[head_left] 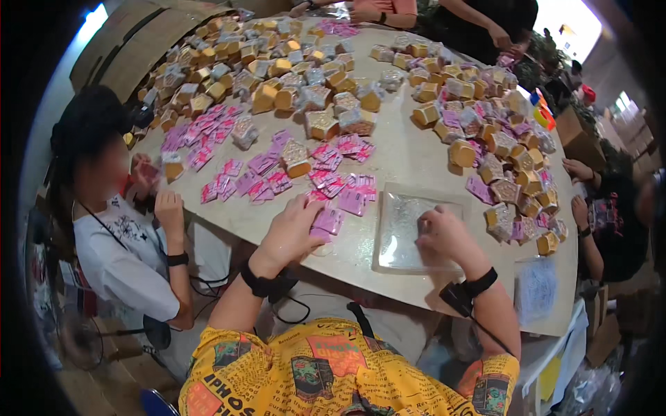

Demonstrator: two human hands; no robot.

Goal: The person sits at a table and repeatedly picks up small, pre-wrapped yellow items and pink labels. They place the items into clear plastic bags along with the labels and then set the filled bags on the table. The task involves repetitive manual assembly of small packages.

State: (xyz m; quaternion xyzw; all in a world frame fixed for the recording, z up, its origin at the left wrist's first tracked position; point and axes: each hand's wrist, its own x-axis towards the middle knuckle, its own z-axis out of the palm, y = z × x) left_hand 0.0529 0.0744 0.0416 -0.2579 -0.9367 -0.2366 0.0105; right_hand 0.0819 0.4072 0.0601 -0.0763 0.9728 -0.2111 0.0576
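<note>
My left hand (291,232) lies at the near edge of a spread of small pink packets (352,202). Its fingers curl down over several packets, and the fingertips are partly hidden among them. To the right, my right hand (447,238) reaches over a square, shallow tray (395,261) with clear plastic in it. The fingers of this hand are bent inward at the tray's right half; what they hold, if anything, does not show. Just beyond the packets stands a gold star-shaped box (296,159) with a pale glittery top.
Heaps of similar gold boxes (265,98) cover the far left of the table (409,156), with more boxes (524,163) along the right. A stack of clear plastic bags (537,290) lies near the right corner. A person (121,229) sits at the left; others work across and right.
</note>
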